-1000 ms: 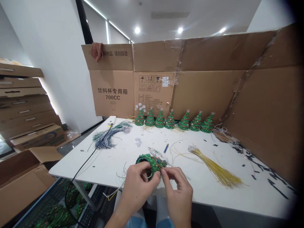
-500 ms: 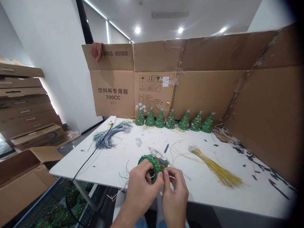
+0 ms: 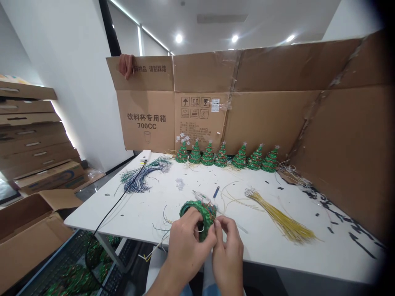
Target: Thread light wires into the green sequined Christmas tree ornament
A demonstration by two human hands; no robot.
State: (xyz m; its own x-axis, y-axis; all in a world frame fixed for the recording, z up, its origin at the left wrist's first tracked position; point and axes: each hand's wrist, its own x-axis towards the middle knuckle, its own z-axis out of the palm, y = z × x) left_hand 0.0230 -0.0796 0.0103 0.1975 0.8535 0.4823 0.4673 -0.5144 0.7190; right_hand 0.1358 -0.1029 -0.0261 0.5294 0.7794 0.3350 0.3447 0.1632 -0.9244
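A small green Christmas tree ornament point(image 3: 193, 204) lies tilted on its side above the table's front edge, its hollow base toward me. My left hand point(image 3: 189, 240) is closed around it, with fingers reaching into the opening. My right hand point(image 3: 227, 246) pinches at the tree's right side, fingertips close to my left thumb; what sits in that pinch is too small to make out. Thin wires point(image 3: 165, 222) trail out to the left of the tree. Just behind it lie a pale pen-like tool point(image 3: 200, 196) and a blue-tipped stick point(image 3: 216, 192).
Several finished trees point(image 3: 221, 155) stand along the cardboard wall point(image 3: 262, 115). A yellow wire bundle point(image 3: 282, 218) lies right, a blue-green wire bundle point(image 3: 140, 176) left, beside a white device point(image 3: 145, 156) with a black cable. Black scraps point(image 3: 333, 209) litter the right side. An open carton point(image 3: 27, 230) stands lower left.
Both hands have shifted slightly and the tree has turned a little in the left hand. My right fingertips are drawn closer together at its side.
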